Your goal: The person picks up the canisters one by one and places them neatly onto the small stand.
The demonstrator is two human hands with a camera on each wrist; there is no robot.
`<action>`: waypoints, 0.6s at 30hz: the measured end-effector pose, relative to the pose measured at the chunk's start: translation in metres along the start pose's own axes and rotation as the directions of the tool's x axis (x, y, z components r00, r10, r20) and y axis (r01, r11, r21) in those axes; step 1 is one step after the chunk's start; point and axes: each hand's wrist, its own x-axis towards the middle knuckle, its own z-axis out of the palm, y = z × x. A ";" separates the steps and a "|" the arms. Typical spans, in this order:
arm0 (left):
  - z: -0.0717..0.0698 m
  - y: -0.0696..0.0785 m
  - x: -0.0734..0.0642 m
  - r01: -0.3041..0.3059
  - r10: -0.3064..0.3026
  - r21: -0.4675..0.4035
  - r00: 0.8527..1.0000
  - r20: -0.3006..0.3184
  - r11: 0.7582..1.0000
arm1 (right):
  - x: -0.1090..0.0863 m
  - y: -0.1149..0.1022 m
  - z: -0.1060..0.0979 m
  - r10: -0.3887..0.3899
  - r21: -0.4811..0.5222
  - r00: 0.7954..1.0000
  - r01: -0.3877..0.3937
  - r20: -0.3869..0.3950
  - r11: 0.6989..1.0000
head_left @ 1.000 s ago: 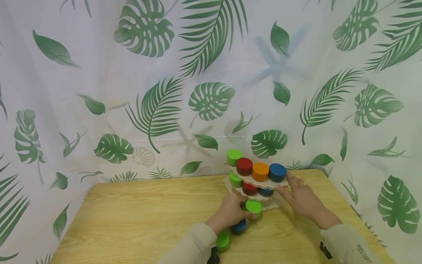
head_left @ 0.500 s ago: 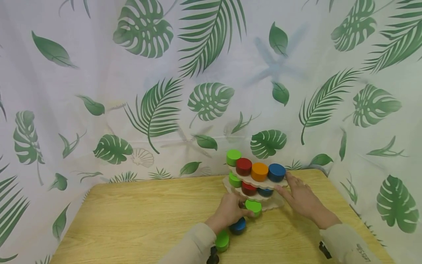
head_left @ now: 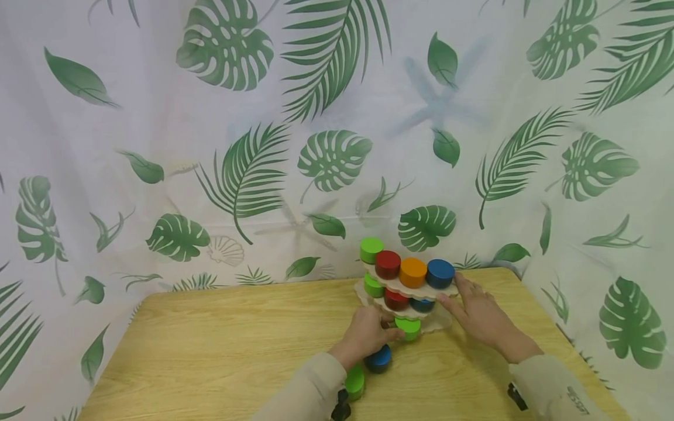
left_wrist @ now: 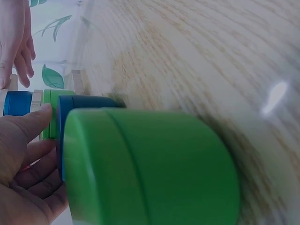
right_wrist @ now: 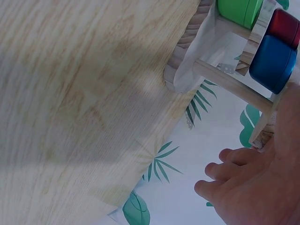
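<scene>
A wooden tiered stand (head_left: pixel 448 291) with wavy-edged boards stands at the table's back right. On its top board sit a green block (head_left: pixel 371 249), a red block (head_left: pixel 388 264), an orange block (head_left: pixel 413 272) and a blue block (head_left: pixel 440 273), all round. Green, red and blue ones show on the tier below. My left hand (head_left: pixel 363 334) pinches another round green block (head_left: pixel 409 329) between thumb and fingers, low at the stand's front. My right hand (head_left: pixel 485 317) holds the top board's right end by thumb and forefinger; its other fingertips (right_wrist: pixel 213 171) extend free.
A round blue block (head_left: pixel 378 358) and a round green block (head_left: pixel 355 382) stand on the wooden table (head_left: pixel 221 345), close by my left wrist. The green one looms large in the left wrist view. Behind the table hangs a leaf-patterned curtain (head_left: pixel 284 193).
My left hand has shifted the pinched green block slightly away and to the right, closer under the stand's tier. The right hand stays at the board's end.
</scene>
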 end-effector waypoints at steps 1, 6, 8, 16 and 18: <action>0.000 0.000 0.000 0.000 0.000 0.003 1.000 0.002 1.000 | 0.000 0.000 0.000 -0.001 -0.004 1.000 0.001 0.000 1.000; -0.001 0.001 0.001 -0.008 0.007 0.028 1.000 0.013 1.000 | 0.001 0.000 0.000 0.003 -0.020 1.000 -0.003 0.000 1.000; -0.001 0.001 0.001 -0.014 0.013 0.035 1.000 0.014 0.999 | 0.001 0.000 0.001 0.005 -0.029 1.000 -0.005 -0.002 1.000; -0.004 0.000 0.000 0.015 -0.015 0.018 0.999 0.035 1.000 | 0.001 0.002 0.001 0.000 -0.106 1.000 -0.003 -0.023 0.994; -0.005 0.000 -0.001 0.025 -0.025 -0.003 0.999 0.047 1.000 | 0.001 0.003 0.001 -0.004 -0.117 1.000 0.001 -0.029 0.993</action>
